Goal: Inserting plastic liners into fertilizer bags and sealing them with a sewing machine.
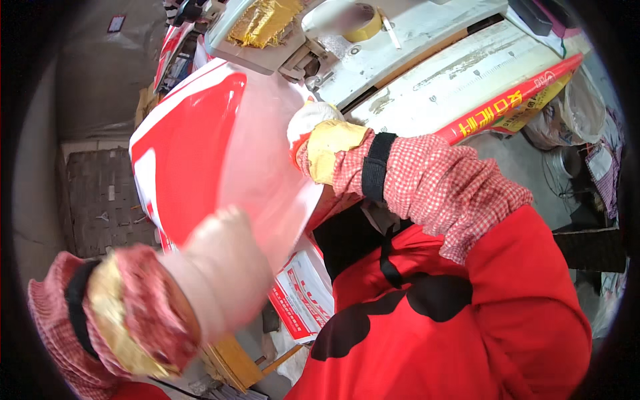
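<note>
A large red and white plastic sack [193,153] spreads to the left of the sewing machine [287,33], its right side smeared by motion. My right hand [315,121], in a white glove, is closed at the sack's upper edge, close under the machine head; its fingertips are hidden. My left hand [230,260], pale and blurred, is over the sack's lower part. Its fingers are too smeared to read, and I cannot tell whether it touches the sack. Both forearms wear red checked sleeve covers with black bands.
On the machine rests a yellow tape roll [365,27]. The worn white table [453,73] extends right, with a red and yellow printed sack [493,110] along its near edge. Below lie printed red and white sacks [303,293] and a wooden frame [233,360]. A clear plastic bag [573,110] sits at right.
</note>
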Tool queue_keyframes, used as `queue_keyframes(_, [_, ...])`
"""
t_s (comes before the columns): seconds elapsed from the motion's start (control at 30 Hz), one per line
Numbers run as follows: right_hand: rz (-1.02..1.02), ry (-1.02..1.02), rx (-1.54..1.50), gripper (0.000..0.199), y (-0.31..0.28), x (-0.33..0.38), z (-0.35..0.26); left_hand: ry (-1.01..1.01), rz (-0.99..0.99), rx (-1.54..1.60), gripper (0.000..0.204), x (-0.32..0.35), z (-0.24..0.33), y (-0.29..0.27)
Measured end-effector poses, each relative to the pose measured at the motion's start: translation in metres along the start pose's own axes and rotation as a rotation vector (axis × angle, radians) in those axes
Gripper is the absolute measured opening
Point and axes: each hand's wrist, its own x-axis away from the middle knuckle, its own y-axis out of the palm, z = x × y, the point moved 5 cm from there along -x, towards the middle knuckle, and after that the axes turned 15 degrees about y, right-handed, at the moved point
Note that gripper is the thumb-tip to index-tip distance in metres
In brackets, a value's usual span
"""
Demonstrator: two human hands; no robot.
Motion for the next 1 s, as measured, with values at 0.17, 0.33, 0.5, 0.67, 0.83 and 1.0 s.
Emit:
queue_keyframes(0.17, [-0.108,-0.07,0.015,0.017,0.036,0.04,0.048,0.179,0.166,-0.236,0.009,-0.029,0.044,-0.027])
queue_keyframes(0.33, [-0.198,-0.078,0.026,0.016,0.036,0.049,0.057,0.194,0.254,-0.03,0.013,-0.006,0.018,-0.049])
queue_keyframes(0.5, [-0.295,-0.057,0.031,0.015,0.035,0.007,0.069,0.228,0.061,0.025,0.008,-0.053,-0.002,-0.081])
queue_keyframes(0.67, [-0.404,-0.073,0.026,0.015,0.043,0.015,0.07,0.2,0.267,0.004,0.014,0.004,-0.032,-0.087])
queue_keyframes(0.83, [-0.515,-0.112,0.02,0.014,0.048,0.007,0.066,0.287,0.036,0.095,0.015,0.009,0.008,-0.065])
queue_keyframes(1.0, [-0.578,-0.144,0.06,0.014,0.049,0.02,0.073,0.29,0.431,0.165,0.007,-0.037,0.048,-0.069])
